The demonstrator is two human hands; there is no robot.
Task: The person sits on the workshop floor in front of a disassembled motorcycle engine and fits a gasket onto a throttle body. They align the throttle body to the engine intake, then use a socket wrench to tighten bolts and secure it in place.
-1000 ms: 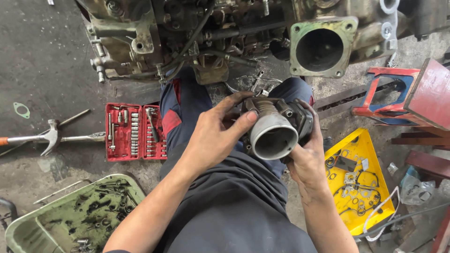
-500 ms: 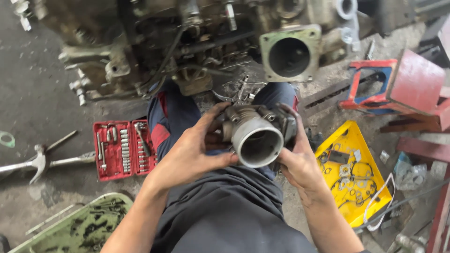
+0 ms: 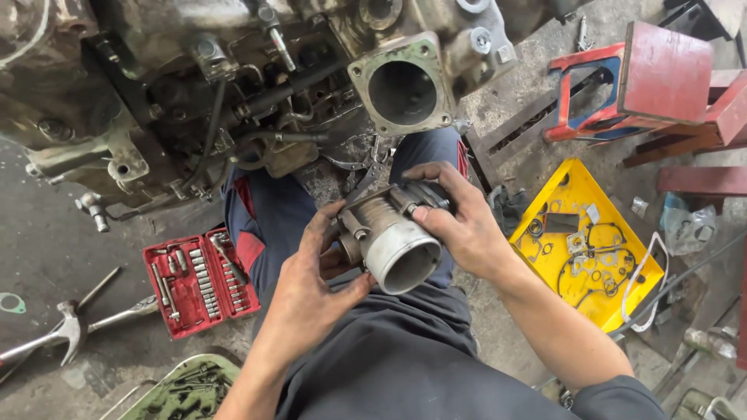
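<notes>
Both hands clamp a metal throttle body [image 3: 389,237] over the lap: left hand [image 3: 311,292] cradling beneath, right hand [image 3: 459,225] gripping its top. Best kept level and square to the engine's open flange [image 3: 402,92], judging by the matching bore

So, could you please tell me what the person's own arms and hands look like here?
Both hands, the left hand and right hand, are bare, without gloves, and smeared with dark grease. The forearms are uncovered; a dark grey short sleeve shows at the right upper arm. No watch or rings are visible.

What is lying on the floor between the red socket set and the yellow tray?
In the head view, the person's legs in dark blue trousers lie between the red socket set and the yellow tray.
</notes>
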